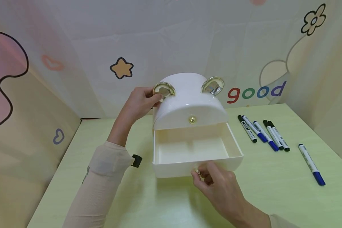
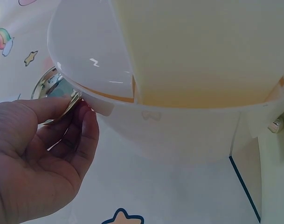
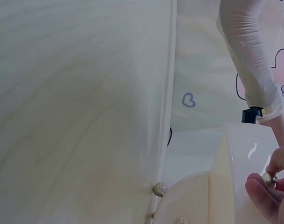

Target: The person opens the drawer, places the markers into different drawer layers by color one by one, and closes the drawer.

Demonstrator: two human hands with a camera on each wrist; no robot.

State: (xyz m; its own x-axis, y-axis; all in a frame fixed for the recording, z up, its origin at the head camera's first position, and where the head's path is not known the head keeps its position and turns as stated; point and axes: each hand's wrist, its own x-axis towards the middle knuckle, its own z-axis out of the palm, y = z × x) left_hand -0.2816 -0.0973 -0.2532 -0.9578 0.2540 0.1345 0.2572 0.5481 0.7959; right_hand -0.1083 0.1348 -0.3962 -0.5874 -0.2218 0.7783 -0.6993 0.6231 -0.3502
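In the head view, the white box (image 1: 188, 95) stood far on the table (image 1: 142, 202), drawer (image 1: 174, 170) out to the near side. In the left wrist's, my left hand (image 2: 44, 161) pinched the left ear (image 2: 61, 87); in the right's, my right hand (image 3: 265, 198) clamped the knob (image 3: 269, 178).

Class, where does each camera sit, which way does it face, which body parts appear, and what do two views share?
Head: worn on the head, facing forward and down at the white box and its open drawer; left hand, right hand and forearms show.
Left wrist: on that wrist, facing the box and a gold-rimmed ear; left hand shows.
Right wrist: on that wrist, facing the table and drawer; right hand's fingers and left forearm show.
Shared: the drawer knob, in head and right wrist views.
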